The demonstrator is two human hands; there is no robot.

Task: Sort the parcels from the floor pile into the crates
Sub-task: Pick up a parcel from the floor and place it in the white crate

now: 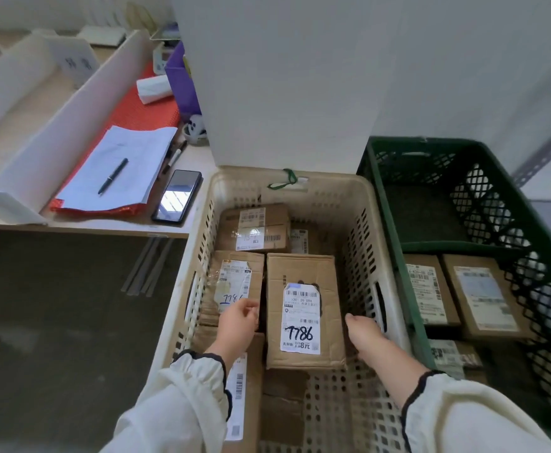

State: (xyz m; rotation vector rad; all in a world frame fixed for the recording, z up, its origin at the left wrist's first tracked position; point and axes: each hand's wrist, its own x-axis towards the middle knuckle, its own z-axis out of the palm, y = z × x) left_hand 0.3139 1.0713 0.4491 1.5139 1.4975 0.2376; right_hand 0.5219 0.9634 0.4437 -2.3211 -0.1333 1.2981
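Note:
A beige plastic crate (364,204) in the middle holds several cardboard parcels. The largest parcel (301,273), with a white label marked 7786, lies in the crate's centre. My left hand (238,318) is at its left edge with curled fingers, over a smaller labelled parcel (235,276). My right hand (364,328) reaches down along the big parcel's right side; its fingers are hidden. I cannot tell whether either hand grips the parcel. A green crate (385,197) at the right holds three labelled parcels, such as one (486,299).
At the left stands a desk (71,223) with a phone (177,196), papers with a pen (120,168), a red mat and white dividers. A white wall panel (300,76) rises behind the crates. Dark floor (55,322) lies at the lower left.

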